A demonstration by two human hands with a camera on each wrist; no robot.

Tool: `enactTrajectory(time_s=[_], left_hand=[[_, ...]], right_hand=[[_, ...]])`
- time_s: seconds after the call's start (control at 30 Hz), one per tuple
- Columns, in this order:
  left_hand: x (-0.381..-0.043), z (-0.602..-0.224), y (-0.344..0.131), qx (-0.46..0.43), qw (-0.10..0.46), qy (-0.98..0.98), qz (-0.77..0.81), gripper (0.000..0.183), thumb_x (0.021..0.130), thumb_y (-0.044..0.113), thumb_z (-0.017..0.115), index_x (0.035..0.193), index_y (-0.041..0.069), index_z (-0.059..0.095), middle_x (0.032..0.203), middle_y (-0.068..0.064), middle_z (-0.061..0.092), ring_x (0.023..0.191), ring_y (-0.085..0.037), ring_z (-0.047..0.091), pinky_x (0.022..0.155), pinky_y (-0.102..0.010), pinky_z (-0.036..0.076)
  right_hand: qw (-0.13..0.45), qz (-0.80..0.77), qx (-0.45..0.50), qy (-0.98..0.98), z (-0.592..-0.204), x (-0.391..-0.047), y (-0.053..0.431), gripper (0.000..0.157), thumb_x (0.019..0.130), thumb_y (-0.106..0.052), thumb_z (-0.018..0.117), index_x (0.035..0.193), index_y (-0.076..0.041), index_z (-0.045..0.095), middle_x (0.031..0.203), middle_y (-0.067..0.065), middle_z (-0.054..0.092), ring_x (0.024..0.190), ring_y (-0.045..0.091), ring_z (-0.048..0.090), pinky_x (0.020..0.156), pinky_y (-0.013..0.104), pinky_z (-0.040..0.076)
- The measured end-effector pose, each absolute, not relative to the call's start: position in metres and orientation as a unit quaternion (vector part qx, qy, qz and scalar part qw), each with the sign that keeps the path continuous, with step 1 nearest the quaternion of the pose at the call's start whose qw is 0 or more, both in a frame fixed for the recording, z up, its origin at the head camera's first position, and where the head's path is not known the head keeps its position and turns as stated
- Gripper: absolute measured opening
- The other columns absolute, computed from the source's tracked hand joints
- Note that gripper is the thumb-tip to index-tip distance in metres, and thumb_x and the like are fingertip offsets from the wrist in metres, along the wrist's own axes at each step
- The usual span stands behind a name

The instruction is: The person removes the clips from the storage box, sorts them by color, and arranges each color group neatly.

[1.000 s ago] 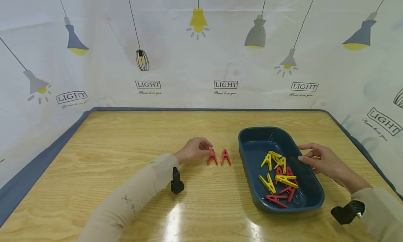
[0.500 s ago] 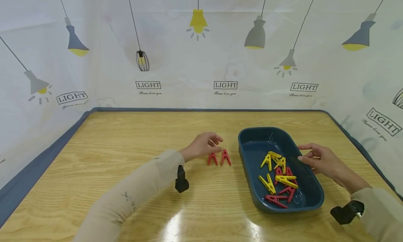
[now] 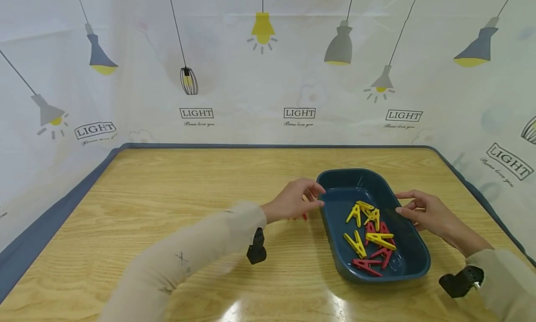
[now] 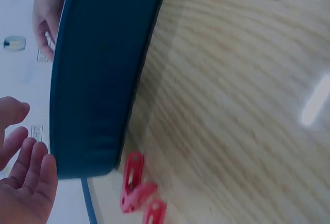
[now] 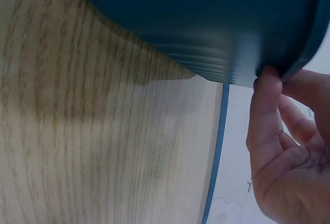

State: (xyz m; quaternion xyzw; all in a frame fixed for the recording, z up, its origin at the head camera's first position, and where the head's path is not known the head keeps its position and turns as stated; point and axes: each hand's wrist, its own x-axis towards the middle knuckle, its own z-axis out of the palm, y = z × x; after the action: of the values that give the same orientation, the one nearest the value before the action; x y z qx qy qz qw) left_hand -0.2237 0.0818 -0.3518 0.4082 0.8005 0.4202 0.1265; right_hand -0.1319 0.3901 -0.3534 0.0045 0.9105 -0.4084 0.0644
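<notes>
A dark blue rectangular tub (image 3: 343,266) stands right of centre on the table, with several yellow clothespins (image 3: 355,245) and red clothespins (image 3: 367,267) inside. My left hand (image 3: 295,198) hovers at the tub's left rim, fingers loosely bent and nothing between them. Below it, two red clothespins (image 4: 133,177) stand on the table beside the tub, mostly hidden by the hand in the head view. My right hand (image 3: 429,215) holds the tub's right rim, thumb and finger at the edge; the right wrist view shows a fingertip (image 5: 268,82) against the outer wall under the rim.
The wooden table (image 3: 167,187) has a dark blue border at the back and sides. White fabric walls (image 3: 234,80) printed with lamps enclose it. Each wrist wears a black camera, one on the left sleeve (image 3: 209,238).
My left hand has moved right, from the left red clothespin across both of them to the tub's left rim. The right hand, tub and clothespins have stayed put.
</notes>
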Motion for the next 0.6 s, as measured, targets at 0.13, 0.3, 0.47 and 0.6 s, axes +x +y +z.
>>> enactTrajectory(time_s=[0.13, 0.3, 0.47, 0.6], left_hand=[[-0.216, -0.352, 0.096, 0.433, 0.117, 0.797, 0.404, 0.024, 0.084, 0.015, 0.062, 0.106, 0.006, 0.059, 0.095, -0.006, 0.055, 0.082, -0.009, 0.052, 0.069, -0.015, 0.044], [-0.205, -0.345, 0.111, 0.462, 0.121, 0.8, 0.363, 0.025, 0.084, 0.018, 0.061, 0.107, 0.007, 0.059, 0.098, -0.002, 0.056, 0.085, -0.007, 0.052, 0.073, -0.013, 0.041], [-0.197, -0.338, 0.122, 0.488, 0.155, 0.795, 0.325, 0.026, 0.085, 0.021, 0.061, 0.108, 0.008, 0.059, 0.103, -0.001, 0.056, 0.086, -0.002, 0.051, 0.074, -0.01, 0.039], [-0.193, -0.336, 0.13, 0.521, 0.199, 0.776, 0.296, 0.027, 0.085, 0.021, 0.06, 0.109, 0.008, 0.059, 0.101, 0.0, 0.056, 0.084, 0.0, 0.051, 0.073, -0.009, 0.039]], right_hand=[[0.066, -0.41, 0.004, 0.91, -0.354, -0.132, 0.39, 0.055, 0.09, -0.027, 0.052, 0.13, 0.006, 0.033, 0.09, 0.016, 0.058, 0.074, 0.02, 0.057, 0.06, 0.035, 0.051], [0.065, -0.41, 0.002, 0.91, -0.355, -0.131, 0.391, 0.055, 0.09, -0.027, 0.052, 0.13, 0.006, 0.033, 0.091, 0.015, 0.058, 0.074, 0.019, 0.057, 0.06, 0.035, 0.051], [0.064, -0.409, 0.002, 0.91, -0.355, -0.132, 0.392, 0.054, 0.09, -0.027, 0.052, 0.13, 0.005, 0.033, 0.091, 0.015, 0.058, 0.073, 0.019, 0.057, 0.06, 0.035, 0.051], [0.065, -0.41, 0.003, 0.91, -0.355, -0.133, 0.393, 0.055, 0.09, -0.028, 0.052, 0.13, 0.005, 0.034, 0.09, 0.015, 0.059, 0.073, 0.019, 0.057, 0.06, 0.034, 0.051]])
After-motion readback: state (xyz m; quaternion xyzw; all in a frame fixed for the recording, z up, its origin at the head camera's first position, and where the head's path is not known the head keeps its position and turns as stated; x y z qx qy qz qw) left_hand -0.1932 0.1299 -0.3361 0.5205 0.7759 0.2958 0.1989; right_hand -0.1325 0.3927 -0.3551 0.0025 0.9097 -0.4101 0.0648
